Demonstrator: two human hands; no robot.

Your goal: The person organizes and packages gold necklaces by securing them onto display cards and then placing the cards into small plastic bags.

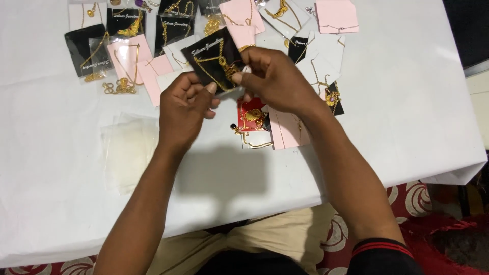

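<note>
My left hand (184, 104): holds the bottom edge of a black paper card with a gold chain (213, 60).
My right hand (272, 76): pinches the chain's gold charm (230, 69).
Below my hands: white table (397, 102), a red card (252, 115).

I hold a black display card (211, 58) with a gold chain, tilted, between my left hand (186, 109) and right hand (277, 76). More black cards (84, 48) and pink cards (336, 16) lie along the table's far side. A red card (252, 114) sits below my right hand. Clear plastic sleeves (127, 153) lie left.
</note>
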